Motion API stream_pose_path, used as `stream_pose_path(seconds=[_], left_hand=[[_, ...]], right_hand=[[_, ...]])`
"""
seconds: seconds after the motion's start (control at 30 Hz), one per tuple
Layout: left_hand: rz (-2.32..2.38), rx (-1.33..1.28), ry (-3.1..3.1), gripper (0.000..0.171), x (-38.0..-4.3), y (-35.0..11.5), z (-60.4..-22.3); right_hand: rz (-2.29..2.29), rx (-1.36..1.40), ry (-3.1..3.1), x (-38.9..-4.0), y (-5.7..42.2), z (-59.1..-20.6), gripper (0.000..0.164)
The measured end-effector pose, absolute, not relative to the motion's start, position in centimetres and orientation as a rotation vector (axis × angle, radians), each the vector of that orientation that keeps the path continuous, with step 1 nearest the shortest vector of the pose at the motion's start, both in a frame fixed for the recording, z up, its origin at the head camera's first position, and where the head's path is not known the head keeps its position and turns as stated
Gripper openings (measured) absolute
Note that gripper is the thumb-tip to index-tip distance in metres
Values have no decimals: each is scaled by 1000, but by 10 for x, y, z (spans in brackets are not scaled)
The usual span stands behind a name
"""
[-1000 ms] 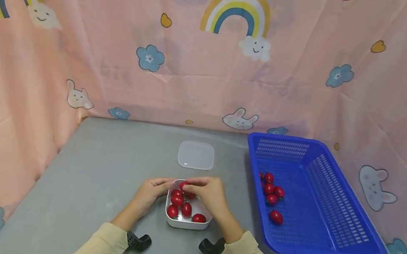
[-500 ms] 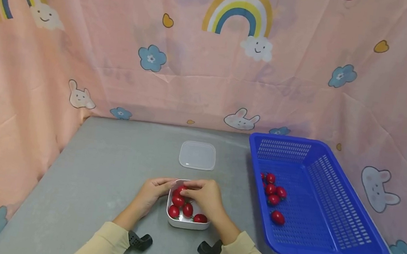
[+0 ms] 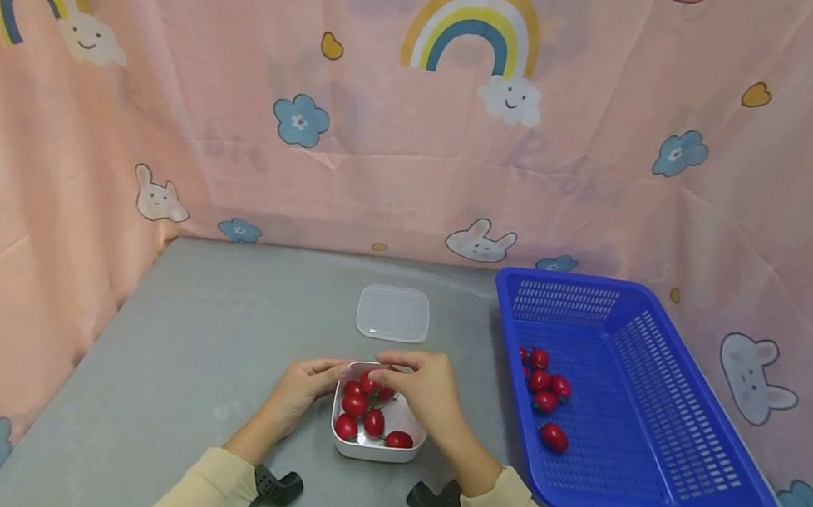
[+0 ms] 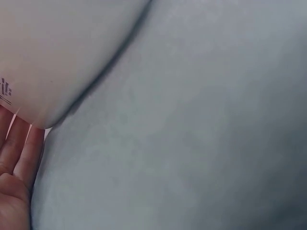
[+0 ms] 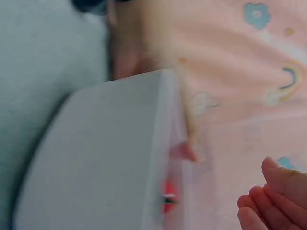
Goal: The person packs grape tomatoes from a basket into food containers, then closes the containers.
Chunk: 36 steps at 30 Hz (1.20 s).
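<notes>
A white plastic box point(image 3: 376, 453) stands on the table with several red cherry tomatoes point(image 3: 354, 404) in it. My left hand point(image 3: 296, 396) holds the box at its left side, thumb by the rim; in the left wrist view its fingers point(image 4: 21, 148) lie along the box's outside. My right hand point(image 3: 425, 385) hovers over the box's far right part, thumb and fingers apart. The right wrist view shows the right hand point(image 5: 273, 199) loosely bent with nothing visible between thumb and fingers. One tomato point(image 5: 169, 196) shows past the box's rim there.
A clear flat lid point(image 3: 393, 314) lies behind the box. To the right stands a blue plastic basket point(image 3: 646, 398) with several more tomatoes point(image 3: 545, 401) along its left side. A pink printed curtain point(image 3: 387, 159) hangs round the grey table point(image 3: 234, 309).
My right hand dipped to the tomatoes at the box's far side, then drew back slightly to the right, uncovering them. The left hand stays at the box.
</notes>
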<state>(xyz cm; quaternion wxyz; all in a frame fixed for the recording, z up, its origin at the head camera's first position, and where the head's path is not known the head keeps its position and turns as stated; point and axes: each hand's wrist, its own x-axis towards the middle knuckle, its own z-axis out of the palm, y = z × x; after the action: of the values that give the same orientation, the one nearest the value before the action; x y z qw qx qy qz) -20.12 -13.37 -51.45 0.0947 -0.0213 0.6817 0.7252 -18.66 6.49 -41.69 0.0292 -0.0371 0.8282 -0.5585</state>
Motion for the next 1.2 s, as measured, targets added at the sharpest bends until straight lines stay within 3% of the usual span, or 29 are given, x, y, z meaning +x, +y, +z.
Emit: stream_pose_path(seconds=[0.27,0.7,1.2], left_hand=[[2187,-70,1993,36,-202,-133,-515],[2180,-66,1999,35,-201,-133,-515],[2194,-93,1980,35,-200,-132,-513]], right_hand=[[-1757,-119,2565,-187,82,-374,22],[-1719,-135,2559,-197,130,-350,29],[-1598,69,2706,-208,188,-329,53]])
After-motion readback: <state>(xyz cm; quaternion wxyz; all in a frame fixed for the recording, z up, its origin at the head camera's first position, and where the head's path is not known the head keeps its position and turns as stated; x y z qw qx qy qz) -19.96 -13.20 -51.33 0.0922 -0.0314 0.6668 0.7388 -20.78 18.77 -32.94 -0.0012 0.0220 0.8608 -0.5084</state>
